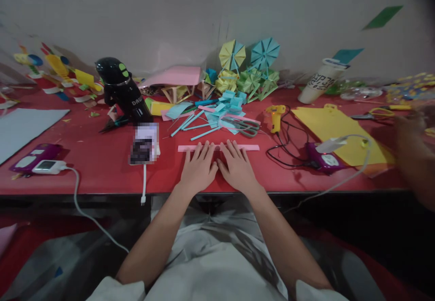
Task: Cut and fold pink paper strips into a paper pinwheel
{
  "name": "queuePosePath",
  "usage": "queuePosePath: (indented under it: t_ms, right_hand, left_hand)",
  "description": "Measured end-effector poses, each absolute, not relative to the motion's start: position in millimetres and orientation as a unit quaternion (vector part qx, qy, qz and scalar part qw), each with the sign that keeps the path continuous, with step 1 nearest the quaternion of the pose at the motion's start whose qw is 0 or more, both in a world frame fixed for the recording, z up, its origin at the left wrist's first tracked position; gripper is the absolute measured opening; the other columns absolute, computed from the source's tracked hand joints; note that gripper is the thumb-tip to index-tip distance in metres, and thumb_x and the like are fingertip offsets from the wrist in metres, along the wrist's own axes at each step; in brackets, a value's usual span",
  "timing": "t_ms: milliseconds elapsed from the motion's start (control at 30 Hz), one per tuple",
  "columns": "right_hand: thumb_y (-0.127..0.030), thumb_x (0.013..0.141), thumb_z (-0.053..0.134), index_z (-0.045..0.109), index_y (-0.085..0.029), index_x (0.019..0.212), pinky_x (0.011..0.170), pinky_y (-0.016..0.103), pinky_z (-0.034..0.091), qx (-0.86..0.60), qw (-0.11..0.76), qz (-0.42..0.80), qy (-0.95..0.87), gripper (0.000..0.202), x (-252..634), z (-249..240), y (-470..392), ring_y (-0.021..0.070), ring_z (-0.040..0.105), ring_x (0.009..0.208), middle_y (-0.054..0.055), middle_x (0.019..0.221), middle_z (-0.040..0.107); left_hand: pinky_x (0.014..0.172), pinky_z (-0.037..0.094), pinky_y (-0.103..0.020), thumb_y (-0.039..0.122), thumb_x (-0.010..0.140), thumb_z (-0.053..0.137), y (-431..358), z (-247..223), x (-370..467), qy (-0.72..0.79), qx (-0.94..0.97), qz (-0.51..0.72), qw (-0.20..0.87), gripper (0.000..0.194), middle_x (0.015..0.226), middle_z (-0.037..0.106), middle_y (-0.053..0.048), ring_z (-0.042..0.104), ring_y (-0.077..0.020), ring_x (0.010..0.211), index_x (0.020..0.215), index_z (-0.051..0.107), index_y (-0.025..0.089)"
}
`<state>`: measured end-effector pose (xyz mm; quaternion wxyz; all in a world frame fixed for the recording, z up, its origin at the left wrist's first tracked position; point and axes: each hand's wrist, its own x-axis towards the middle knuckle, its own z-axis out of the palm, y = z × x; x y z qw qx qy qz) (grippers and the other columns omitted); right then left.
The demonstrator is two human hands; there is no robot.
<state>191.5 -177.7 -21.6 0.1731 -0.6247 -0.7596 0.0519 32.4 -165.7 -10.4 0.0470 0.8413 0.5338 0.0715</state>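
A narrow folded strip of pink paper (253, 147) lies flat on the red table (163, 174), parallel to its front edge. My left hand (200, 167) rests palm down with its fingers spread, the fingertips on the strip's left half. On the right half lie the fingertips of my right hand (236, 165), also flat and spread. The two thumbs nearly touch between the hands. Just behind the strip are cut light-blue paper pieces (229, 104), rolled blue sticks (205, 131) and grey-handled scissors (249, 128).
Left of my hands are a phone (144, 143) with a cable and a black bottle (125, 90). To the right stand a yellow glue gun (275, 117), a purple power bank (324, 158), yellow sheets (340, 133) and a paper cup (321, 81). Another person's hand (413, 142) is at far right.
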Motion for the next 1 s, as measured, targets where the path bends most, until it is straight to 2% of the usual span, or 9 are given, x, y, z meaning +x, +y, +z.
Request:
queuePosePath:
  t_ms: [233, 400, 733, 900, 1000]
  right_hand:
    - [-0.034, 0.097, 0.042, 0.049, -0.015, 0.144, 0.118, 0.056, 0.024, -0.621, 0.196, 0.049, -0.757, 0.051, 192.9, -22.7, -178.7, 0.0319, 0.026, 0.149, 0.015, 0.158, 0.036]
    - [-0.033, 0.097, 0.041, 0.049, -0.017, 0.144, 0.117, 0.058, 0.024, -0.616, 0.192, 0.052, -0.763, 0.05, 193.5, -23.7, -177.8, 0.0317, 0.026, 0.149, 0.014, 0.158, 0.038]
    - [-0.031, 0.097, 0.041, 0.052, -0.017, 0.139, 0.117, 0.058, 0.024, -0.611, 0.211, 0.053, -0.761, 0.046, 193.9, -24.8, -179.2, 0.0312, 0.033, 0.146, 0.013, 0.154, 0.044]
    - [-0.028, 0.092, 0.047, 0.055, -0.019, 0.135, 0.118, 0.059, 0.021, -0.605, 0.247, 0.059, -0.755, 0.045, 195.8, -25.1, -177.5, 0.0308, 0.044, 0.137, 0.013, 0.141, 0.056]
    - [-0.025, 0.09, 0.048, 0.058, -0.019, 0.131, 0.118, 0.059, 0.021, -0.6, 0.273, 0.072, -0.748, 0.043, 198.4, -25.5, -175.1, 0.0299, 0.051, 0.128, 0.013, 0.131, 0.061]
  left_hand:
    - [0.121, 0.019, -0.059, 0.035, 0.097, 0.035, -167.9, -10.4, 31.7, 0.53, 0.842, 0.096, 0.035, 0.056, 0.162, 0.029, -0.009, 0.022, -0.0312, 0.151, 0.151, 0.038, 0.02]
    - [0.12, 0.019, -0.06, 0.034, 0.097, 0.035, -167.3, -10.4, 31.1, 0.521, 0.846, 0.104, 0.049, 0.056, 0.163, 0.028, -0.007, 0.023, -0.0292, 0.151, 0.152, 0.036, 0.022]
    - [0.12, 0.021, -0.058, 0.032, 0.098, 0.035, -167.9, -11.9, 31.4, 0.518, 0.846, 0.116, 0.049, 0.052, 0.16, 0.035, -0.007, 0.027, -0.028, 0.149, 0.148, 0.041, 0.022]
    - [0.122, 0.018, -0.055, 0.028, 0.097, 0.037, -168.9, -10.3, 30.3, 0.512, 0.843, 0.155, 0.056, 0.046, 0.151, 0.049, -0.008, 0.035, -0.0264, 0.145, 0.141, 0.049, 0.02]
    - [0.122, 0.021, -0.052, 0.024, 0.097, 0.036, -168.3, -8.4, 29.8, 0.514, 0.837, 0.176, 0.065, 0.04, 0.141, 0.057, -0.008, 0.044, -0.0244, 0.138, 0.133, 0.055, 0.021]
